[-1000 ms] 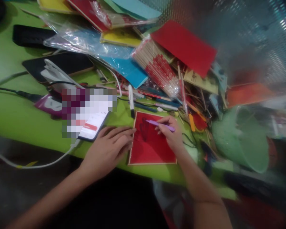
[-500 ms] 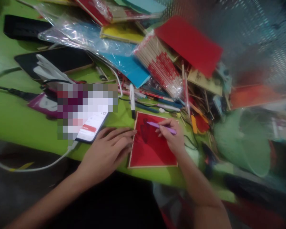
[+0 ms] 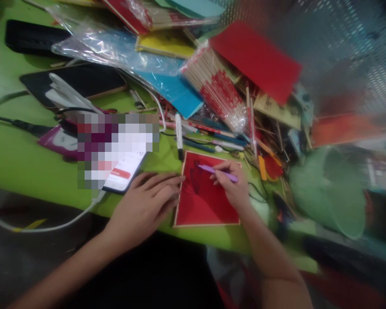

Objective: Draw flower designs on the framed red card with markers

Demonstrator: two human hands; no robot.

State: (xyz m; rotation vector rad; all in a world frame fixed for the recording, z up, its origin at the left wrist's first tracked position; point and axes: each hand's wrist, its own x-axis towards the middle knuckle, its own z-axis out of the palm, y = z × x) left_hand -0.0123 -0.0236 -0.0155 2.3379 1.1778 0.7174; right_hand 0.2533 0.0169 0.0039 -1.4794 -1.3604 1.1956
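Observation:
A red rectangular panel (image 3: 212, 206) with a pale wooden edge lies flat on the green tabletop (image 3: 154, 161). Dark drawn lines (image 3: 196, 180) show on its upper left part. My right hand (image 3: 230, 182) pinches a purple pen (image 3: 221, 173), whose tip meets the panel near the top of those lines. Stretched out flat, my left hand (image 3: 151, 199) reaches the panel's left edge with its fingertips. Its thumb is partly tucked beside the palm. Close to the panel's top left corner lies a black-and-white marker (image 3: 179, 136).
A lit phone (image 3: 119, 174), partly pixelated, lies left of the panel with a white cable (image 3: 70, 224) plugged in. Behind are bagged wooden sticks (image 3: 218, 86), a red sheet (image 3: 257, 60), a blue sheet (image 3: 176, 90) and loose pens. A pale green basket (image 3: 324, 193) stands at right.
Almost nothing differs. The pen, both hands and the red panel hold nearly the same places as half a second ago.

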